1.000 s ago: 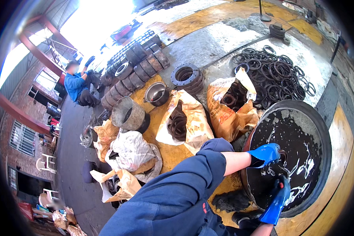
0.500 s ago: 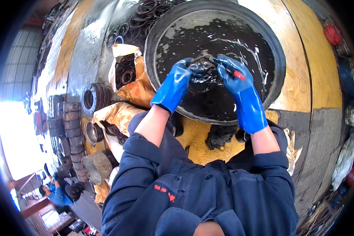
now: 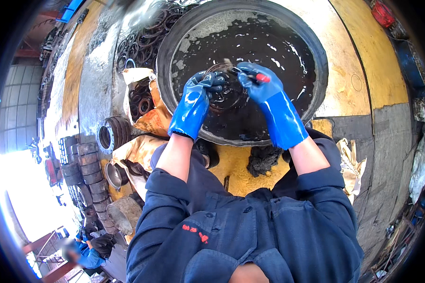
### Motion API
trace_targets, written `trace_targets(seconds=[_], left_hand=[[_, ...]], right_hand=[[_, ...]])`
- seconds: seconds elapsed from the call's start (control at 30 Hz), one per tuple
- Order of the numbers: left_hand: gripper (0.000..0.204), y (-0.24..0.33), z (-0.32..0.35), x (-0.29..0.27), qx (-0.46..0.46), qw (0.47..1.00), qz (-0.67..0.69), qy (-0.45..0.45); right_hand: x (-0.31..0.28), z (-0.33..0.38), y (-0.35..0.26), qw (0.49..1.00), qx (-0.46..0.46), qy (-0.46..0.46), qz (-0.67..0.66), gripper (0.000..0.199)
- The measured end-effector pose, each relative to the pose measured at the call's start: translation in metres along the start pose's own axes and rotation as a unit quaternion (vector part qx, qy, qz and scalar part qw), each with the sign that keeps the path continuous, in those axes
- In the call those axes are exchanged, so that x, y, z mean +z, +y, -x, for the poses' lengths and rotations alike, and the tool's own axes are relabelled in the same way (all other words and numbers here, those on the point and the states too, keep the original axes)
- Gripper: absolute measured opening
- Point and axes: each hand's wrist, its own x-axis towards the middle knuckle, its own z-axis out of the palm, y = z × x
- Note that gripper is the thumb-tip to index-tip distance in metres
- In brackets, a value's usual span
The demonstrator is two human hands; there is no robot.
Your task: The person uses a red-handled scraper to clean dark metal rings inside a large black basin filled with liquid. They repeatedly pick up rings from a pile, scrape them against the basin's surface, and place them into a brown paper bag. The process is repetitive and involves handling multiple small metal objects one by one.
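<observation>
Both my hands wear wet blue rubber gloves and work over a large round black tub of dark, foamy liquid. My left hand is closed on a thin dark ring, held just above the liquid; its lower part is hard to make out against the dark surface. In my right hand is a slim brush with a red handle end. A greyish tuft, which looks like its bristles, sits at the ring's far edge. The right fingers wrap round the handle and hide most of it.
Many dark rings lie heaped left of the tub. An open sack holds more rings. Ring stacks, a metal bowl and a drum-like cylinder stand at left. A black rag lies before the tub. Another person is far left.
The view has shifted, so the tub sits a little further left. My hands keep hold of the ring and brush; the brush's tuft now lies at the ring's far edge.
</observation>
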Motion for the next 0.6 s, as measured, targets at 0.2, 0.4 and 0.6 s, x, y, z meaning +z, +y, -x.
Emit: trace_targets(seconds=[0.2, 0.4, 0.6], left_hand=[[0.024, 0.000, -0.002, 0.001, 0.004, 0.999, 0.001, 0.034], [0.023, -0.007, -0.014, -0.004, 0.023, 0.999, -0.004, 0.040], [0.028, -0.008, -0.011, -0.002, 0.039, 0.999, -0.029, 0.016]], right_hand=[[-0.008, -0.002, 0.012, 0.949, 0.298, -0.055, 0.082, 0.033], [0.002, 0.020, 0.023, 0.905, 0.396, -0.094, -0.124, 0.034], [-0.004, 0.022, 0.004, 0.946, 0.301, -0.073, -0.092, 0.030]])
